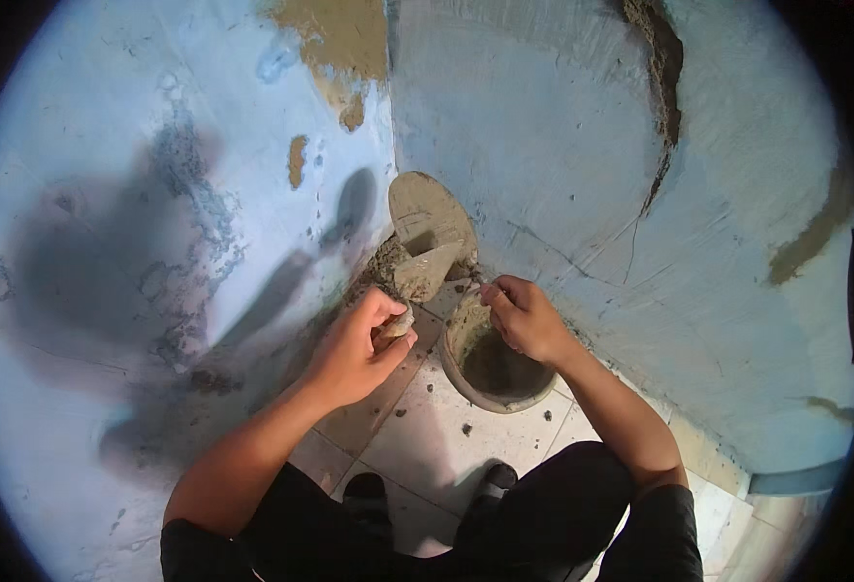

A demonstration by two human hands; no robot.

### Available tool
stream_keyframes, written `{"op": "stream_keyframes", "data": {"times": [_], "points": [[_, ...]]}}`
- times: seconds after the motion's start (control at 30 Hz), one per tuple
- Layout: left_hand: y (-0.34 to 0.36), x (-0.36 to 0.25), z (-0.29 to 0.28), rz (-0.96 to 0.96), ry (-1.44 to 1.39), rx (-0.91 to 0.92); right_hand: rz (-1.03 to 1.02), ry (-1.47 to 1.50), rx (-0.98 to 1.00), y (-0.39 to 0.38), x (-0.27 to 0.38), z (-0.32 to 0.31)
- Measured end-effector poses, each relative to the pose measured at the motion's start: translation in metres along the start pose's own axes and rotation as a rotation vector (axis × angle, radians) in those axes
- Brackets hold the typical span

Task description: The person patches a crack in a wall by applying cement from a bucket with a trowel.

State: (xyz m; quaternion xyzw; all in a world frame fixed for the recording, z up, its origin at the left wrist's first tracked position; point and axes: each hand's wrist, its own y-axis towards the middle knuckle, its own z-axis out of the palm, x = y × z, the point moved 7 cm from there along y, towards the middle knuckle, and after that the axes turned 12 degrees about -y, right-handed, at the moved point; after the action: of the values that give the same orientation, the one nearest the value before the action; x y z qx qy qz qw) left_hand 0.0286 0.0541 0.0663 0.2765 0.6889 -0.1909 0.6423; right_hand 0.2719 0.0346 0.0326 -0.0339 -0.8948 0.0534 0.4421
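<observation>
Two blue walls (533,126) hem in trowel (427,274) and bucket (453,364).

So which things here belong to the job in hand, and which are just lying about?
Likely the job:
- trowel, right hand
- pale lump, left hand
- tub
- oval disc

Apparently lying about:
- dark crumbs on the floor tiles
</observation>
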Motion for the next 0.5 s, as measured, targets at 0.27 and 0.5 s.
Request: {"op": "stream_keyframes", "data": {"times": [0.27, 0.5], "points": [[0.006, 0.027, -0.006, -0.490, -0.389, 0.035, -0.133, -0.264, -0.065, -0.004, 0.018, -0.011], [0.020, 0.023, -0.062, -0.460, -0.313, -0.182, -0.047, -0.227, -0.005, -0.004, 0.008, -0.011]]}}
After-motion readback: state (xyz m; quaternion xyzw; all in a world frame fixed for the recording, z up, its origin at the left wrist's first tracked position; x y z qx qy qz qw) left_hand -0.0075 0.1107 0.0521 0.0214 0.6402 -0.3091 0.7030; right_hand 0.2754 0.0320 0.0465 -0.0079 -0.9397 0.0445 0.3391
